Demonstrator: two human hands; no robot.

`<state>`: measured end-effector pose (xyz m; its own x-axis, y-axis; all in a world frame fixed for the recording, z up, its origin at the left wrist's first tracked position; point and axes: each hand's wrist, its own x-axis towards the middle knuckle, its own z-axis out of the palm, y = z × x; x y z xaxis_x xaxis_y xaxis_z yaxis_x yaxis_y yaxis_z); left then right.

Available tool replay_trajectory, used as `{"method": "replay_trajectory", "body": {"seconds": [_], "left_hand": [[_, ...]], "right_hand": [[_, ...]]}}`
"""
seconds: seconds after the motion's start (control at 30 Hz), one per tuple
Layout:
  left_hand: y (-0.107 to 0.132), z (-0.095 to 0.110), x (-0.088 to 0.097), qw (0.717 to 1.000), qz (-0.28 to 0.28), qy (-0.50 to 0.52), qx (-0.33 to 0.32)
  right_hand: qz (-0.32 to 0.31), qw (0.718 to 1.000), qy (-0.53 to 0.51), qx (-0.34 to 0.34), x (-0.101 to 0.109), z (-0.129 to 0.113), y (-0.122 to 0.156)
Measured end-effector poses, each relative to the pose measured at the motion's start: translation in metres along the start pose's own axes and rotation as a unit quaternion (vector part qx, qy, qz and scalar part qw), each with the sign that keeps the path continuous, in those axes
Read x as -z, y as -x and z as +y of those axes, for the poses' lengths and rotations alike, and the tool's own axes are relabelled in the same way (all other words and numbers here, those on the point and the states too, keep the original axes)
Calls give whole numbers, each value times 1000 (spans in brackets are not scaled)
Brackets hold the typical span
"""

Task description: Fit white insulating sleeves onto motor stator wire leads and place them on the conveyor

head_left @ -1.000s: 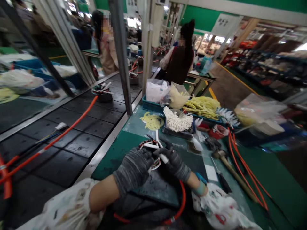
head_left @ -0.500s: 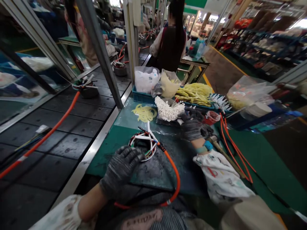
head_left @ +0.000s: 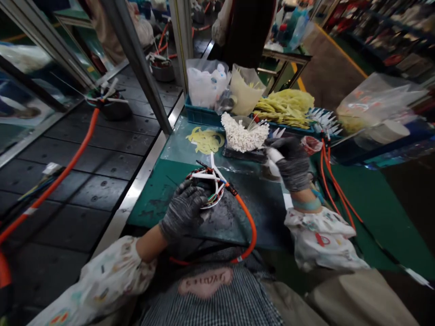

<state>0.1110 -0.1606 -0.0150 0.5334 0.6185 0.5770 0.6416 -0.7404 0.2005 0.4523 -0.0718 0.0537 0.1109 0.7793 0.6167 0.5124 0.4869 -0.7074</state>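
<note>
My left hand (head_left: 183, 209), in a dark grey glove, grips the near edge of a round wound coil part (head_left: 210, 189) with white sleeved leads sticking up. An orange cable (head_left: 247, 222) runs from that part and loops back toward my lap. My right hand (head_left: 289, 162), also gloved, is closed round a small white piece (head_left: 274, 156) beside a pile of white tube pieces (head_left: 244, 133). Both rest over the green bench mat (head_left: 152, 194).
A blue tray (head_left: 200, 117) holds plastic bags and yellow sleeves (head_left: 285, 107). Orange cables (head_left: 331, 181) lie at right. A black conveyor (head_left: 102, 172) at left carries another coil part (head_left: 110, 105). A metal post (head_left: 139, 68) stands between. A person (head_left: 248, 27) stands behind the bench.
My right hand left the coil part, reached to the right side of the bench and now holds a small white piece. My left hand stayed on the coil. The camera tilted downward.
</note>
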Motion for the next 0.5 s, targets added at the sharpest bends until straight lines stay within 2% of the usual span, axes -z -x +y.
{"method": "replay_trajectory", "body": {"seconds": [0.03,0.13,0.17,0.23,0.27,0.33,0.4,0.5], "left_hand": [[0,0,1,1000,1,6,-1],[1,1,0,1000,17,11,-1],[1,2,0,1000,23,7,0],[0,3,-1,1000,20,-3,7],[1,3,-2,1000,14,-8,11],[1,3,-2,1000,1,-13,20],[1,4,-2,1000,1,-15,23],[0,6,1,999,-5,-5,32]], "right_hand": [[33,998,-54,2,5,-16,5],[121,988,-96,-23,19,-70,28],[80,991,-78,-69,19,-84,39],[-17,997,-47,-59,13,-103,61],[-42,998,-30,-49,7,-107,73],[-37,999,-14,-30,-7,-105,96],[-31,997,-39,-60,-14,-97,118],[-120,977,-118,-133,-6,-90,145]]}}
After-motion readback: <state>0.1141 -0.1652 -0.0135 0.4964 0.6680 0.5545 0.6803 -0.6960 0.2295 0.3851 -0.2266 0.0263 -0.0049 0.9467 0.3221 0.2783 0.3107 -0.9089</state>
